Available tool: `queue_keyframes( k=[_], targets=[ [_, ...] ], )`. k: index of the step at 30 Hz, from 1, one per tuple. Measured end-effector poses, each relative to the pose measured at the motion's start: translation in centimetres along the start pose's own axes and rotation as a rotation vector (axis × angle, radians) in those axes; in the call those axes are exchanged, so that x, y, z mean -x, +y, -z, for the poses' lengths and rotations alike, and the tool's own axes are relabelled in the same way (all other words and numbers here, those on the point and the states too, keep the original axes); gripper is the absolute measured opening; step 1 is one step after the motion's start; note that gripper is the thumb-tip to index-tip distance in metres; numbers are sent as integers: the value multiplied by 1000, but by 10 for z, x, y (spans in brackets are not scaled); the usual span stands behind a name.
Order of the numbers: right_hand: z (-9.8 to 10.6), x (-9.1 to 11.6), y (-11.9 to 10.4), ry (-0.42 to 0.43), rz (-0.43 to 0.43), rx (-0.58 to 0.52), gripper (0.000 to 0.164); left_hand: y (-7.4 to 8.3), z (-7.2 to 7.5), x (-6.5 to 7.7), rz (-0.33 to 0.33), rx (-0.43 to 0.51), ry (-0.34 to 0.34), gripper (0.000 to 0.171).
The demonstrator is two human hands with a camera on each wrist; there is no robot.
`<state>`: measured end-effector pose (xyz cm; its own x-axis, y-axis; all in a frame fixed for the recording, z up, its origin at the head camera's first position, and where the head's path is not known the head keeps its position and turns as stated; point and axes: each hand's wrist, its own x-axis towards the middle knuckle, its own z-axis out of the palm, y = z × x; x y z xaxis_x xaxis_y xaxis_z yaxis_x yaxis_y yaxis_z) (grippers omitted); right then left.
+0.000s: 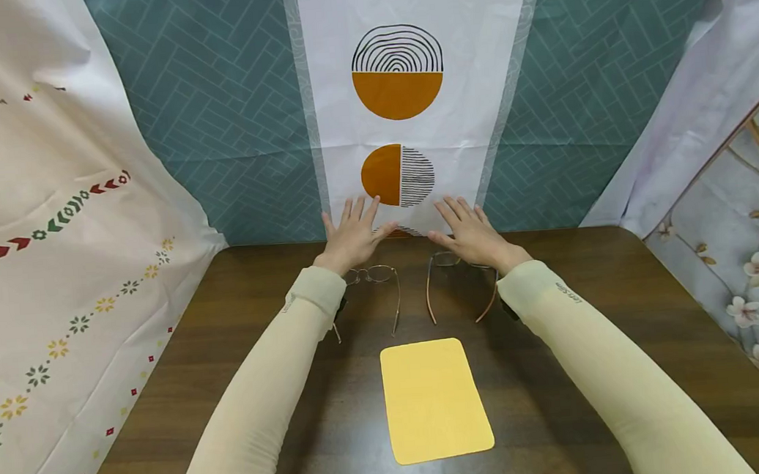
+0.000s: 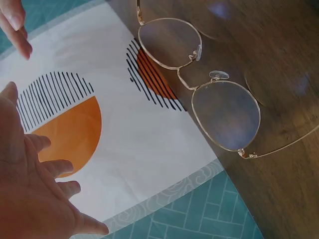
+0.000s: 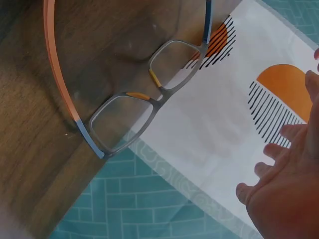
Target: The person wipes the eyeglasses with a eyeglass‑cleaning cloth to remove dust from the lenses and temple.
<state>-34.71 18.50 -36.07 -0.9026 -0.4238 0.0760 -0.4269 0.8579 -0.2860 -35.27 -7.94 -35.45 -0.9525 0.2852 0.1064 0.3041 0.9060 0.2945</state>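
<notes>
Nearest the person, well short of both hands and between the forearms: flat yellow round-cornered sheet (image 1: 437,400), material unclear, on the dark wood-grain table (image 1: 340,431). Neither hand is on it.

Next out, gold wire-rim eyeglasses (image 2: 184,81), just short of the left hand and partly hidden by its wrist in the head view. Just short of the right hand, grey-framed eyeglasses (image 3: 157,103) with blue-and-orange temples. Both pairs unfolded, lenses toward the far edge, temples toward the person.

Left hand (image 1: 353,239) and right hand (image 1: 475,234) reach out beyond the glasses, apart from each other, fingers spread and straight, gripping nothing. Can't tell if either touches the cloth ahead.

Past the fingertips: white panel (image 1: 469,98) with orange half-circles and black lines, flanked by teal brick-pattern cloth (image 1: 213,131).

Risks, my judgement: wrists sit right by the glasses, so pulling back low could let a cuff snag a temple and drag or tip a pair. Thin gold wire may bend if lifted by one temple. Bare fingertips on lenses would smudge. A forward nudge could push frames toward the far edge.
</notes>
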Motion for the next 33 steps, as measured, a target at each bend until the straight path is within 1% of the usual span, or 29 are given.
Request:
queue_keyframes(
  k=[6, 9, 13, 22, 27, 33],
  targets=[
    [2, 4, -4, 19, 28, 3, 78, -2, 3, 3, -5, -1, -1, 80],
    [2, 5, -6, 23, 47, 6, 79, -4, 2, 5, -9, 11, -7, 81],
    [2, 7, -9, 12, 61, 7, 81, -5, 1, 10, -25, 38, 0, 80],
    [2, 12, -12, -1, 104, 5, 82, -7, 6, 22, -54, 107, 15, 78],
    [4, 20, -13, -9, 131, 8, 80, -7, 9, 29, -63, 132, 13, 77],
    [3, 30, -15, -14, 154, -18, 81, -10, 12, 42, -69, 170, 4, 73]
  ],
)
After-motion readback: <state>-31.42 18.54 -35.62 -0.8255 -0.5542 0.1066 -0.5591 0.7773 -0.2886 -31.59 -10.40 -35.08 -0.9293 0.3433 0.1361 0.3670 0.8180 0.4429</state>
